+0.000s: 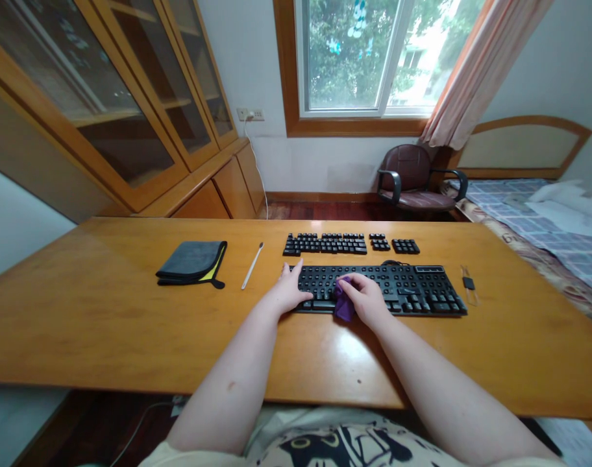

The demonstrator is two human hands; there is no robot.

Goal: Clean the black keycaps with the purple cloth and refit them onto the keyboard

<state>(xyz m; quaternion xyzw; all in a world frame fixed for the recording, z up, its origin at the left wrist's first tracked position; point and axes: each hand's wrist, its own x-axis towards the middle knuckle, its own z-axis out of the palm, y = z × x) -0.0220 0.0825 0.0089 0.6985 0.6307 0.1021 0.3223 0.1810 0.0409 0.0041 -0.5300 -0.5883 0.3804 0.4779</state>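
A black keyboard [407, 282] lies on the wooden desk, many of its keycaps off and some still on at the lower right. My left hand [290, 290] rests on the keyboard's left end with thumb and fingers spread apart. Pinched in my right hand [365, 297] is a small purple cloth [343, 303], which touches the keyboard's lower middle and hangs over its front edge. Behind the keyboard sit the removed keycaps [342, 244], laid out in grouped rows.
Left of the keyboard are a toothbrush [252, 266] and a folded grey towel [191, 259] with black edging. A wire keycap puller [468, 283] lies to the right. Beyond the desk [130, 337] stand a chair [415, 175], a bed [534, 201] and a glass-fronted cabinet [179, 155].
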